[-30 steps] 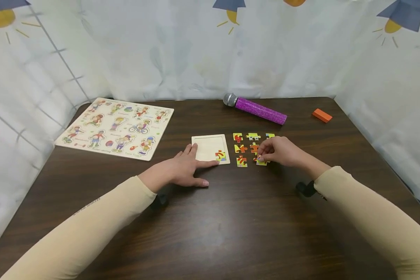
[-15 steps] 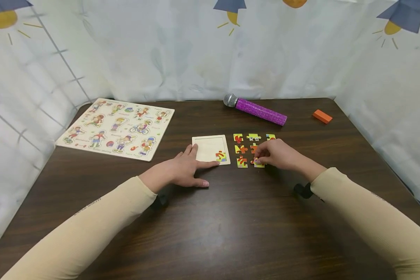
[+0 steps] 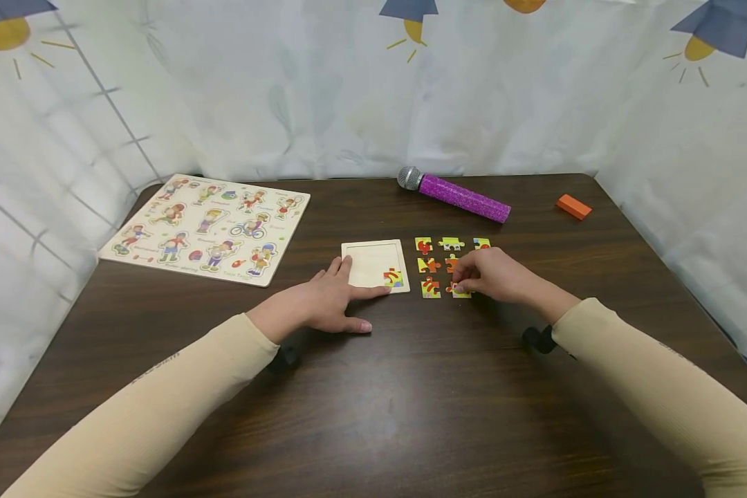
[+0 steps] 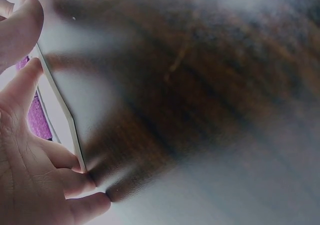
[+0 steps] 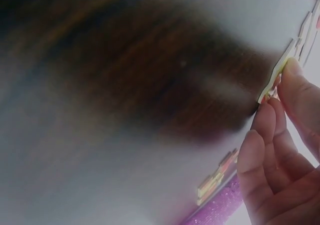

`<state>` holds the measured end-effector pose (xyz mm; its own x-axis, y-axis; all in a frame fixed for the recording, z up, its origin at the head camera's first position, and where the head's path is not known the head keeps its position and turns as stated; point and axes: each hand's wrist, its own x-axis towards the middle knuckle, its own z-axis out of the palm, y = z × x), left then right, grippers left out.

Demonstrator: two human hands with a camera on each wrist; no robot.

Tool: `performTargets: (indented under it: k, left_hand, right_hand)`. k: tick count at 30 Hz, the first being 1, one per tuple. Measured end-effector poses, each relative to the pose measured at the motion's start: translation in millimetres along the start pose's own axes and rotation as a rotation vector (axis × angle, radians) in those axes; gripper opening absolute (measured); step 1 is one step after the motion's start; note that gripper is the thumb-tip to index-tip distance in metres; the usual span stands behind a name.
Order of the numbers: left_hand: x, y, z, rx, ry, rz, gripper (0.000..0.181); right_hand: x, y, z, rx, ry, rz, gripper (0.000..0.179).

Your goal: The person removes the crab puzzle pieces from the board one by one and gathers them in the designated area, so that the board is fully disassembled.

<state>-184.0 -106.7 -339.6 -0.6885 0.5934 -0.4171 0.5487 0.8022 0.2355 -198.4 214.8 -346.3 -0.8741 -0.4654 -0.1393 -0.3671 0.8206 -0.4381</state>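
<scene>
My left hand point(image 3: 326, 301) lies with spread, straight fingers on the left and front edges of a small square wooden puzzle tray point(image 3: 364, 263). One yellow and red jigsaw piece point(image 3: 393, 278) sits in the tray's front right corner. In the left wrist view, fingertips meet the tray's pale edge point(image 4: 67, 120). To the right, my right hand point(image 3: 496, 273) pinches a yellow jigsaw piece point(image 3: 461, 294) between thumb and fingers, at the front of the laid-out pieces. The right wrist view shows that pinch from low down. The right hand partly covers the pieces behind it.
Several loose jigsaw pieces point(image 3: 428, 265) lie in rows right of the tray. Behind them is a glittery purple microphone point(image 3: 463, 198), with an orange block point(image 3: 574, 206) at the back right. A large wooden picture puzzle board point(image 3: 208, 228) lies at the left. Patterned curtains point(image 3: 336, 90) surround the table.
My right hand has shifted slightly left with the pinched piece, closer to the neighbouring front piece, then stays there. The left hand keeps its place on the tray.
</scene>
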Motion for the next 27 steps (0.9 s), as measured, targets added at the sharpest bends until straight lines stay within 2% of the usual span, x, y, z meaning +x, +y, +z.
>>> performTargets:
  k: [15, 27]
  left_hand:
    - [1.2, -1.7, 1.1, -0.014, -0.013, -0.005, 0.071]
    - [0.8, -1.6, 0.7, -0.011, -0.006, 0.0, 0.07]
  right_hand:
    - [1.8, -0.5, 0.2, -0.002, -0.014, -0.001, 0.003]
    - [1.0, -0.2, -0.1, -0.004, 0.004, -0.014, 0.003]
